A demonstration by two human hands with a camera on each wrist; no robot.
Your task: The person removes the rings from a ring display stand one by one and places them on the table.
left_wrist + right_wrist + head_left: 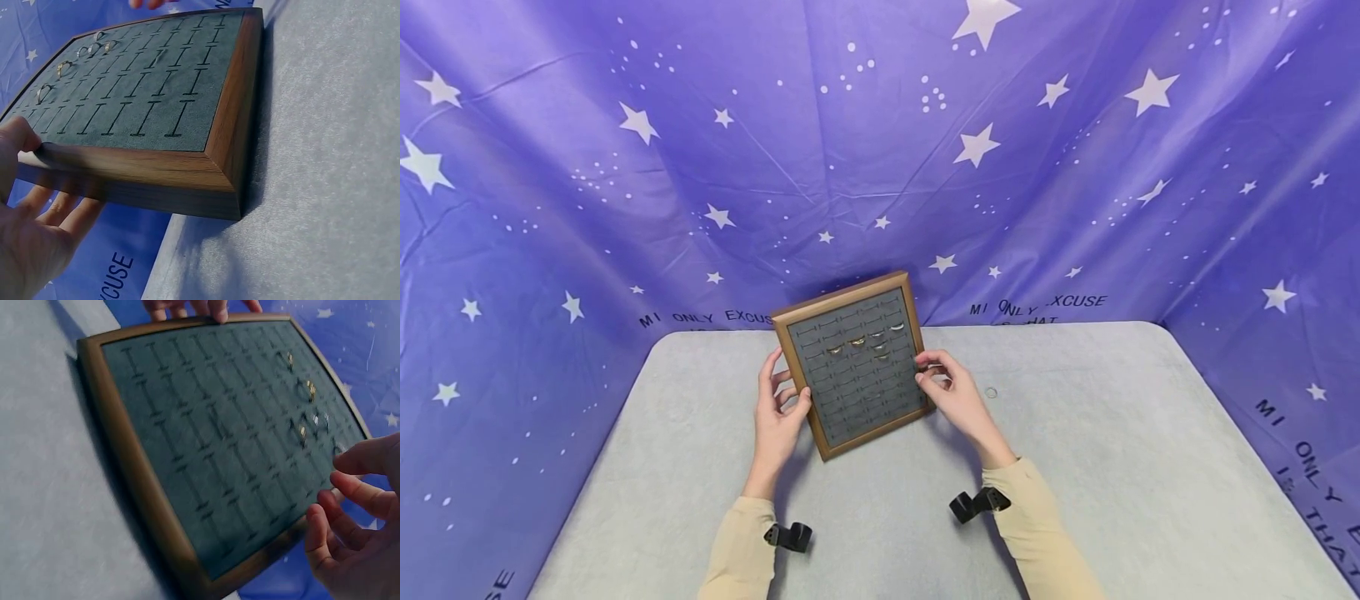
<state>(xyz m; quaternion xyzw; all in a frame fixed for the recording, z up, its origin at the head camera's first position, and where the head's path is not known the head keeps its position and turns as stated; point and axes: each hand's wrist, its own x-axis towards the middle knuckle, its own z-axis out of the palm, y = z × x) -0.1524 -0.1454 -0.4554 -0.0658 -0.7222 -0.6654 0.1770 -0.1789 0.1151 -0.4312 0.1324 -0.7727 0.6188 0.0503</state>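
A wood-framed ring display tray (912,312) with a dark grey slotted pad stands tilted up on the table, lower edge toward me. Several rings sit in its upper slots, among them a gold ring (857,342) and a silver ring (897,327). My left hand (781,421) grips the left side of the frame, thumb over the front and fingers behind, as the left wrist view shows. At the right side is my right hand (957,398), its bent fingers (353,522) apart from one another and close to the frame; nothing shows between them.
A loose ring (992,392) lies on the grey table (1097,467), right of my right hand. Behind and at both sides hangs a purple cloth (820,167) with white stars. Each wrist wears a black strap-on camera (790,537).
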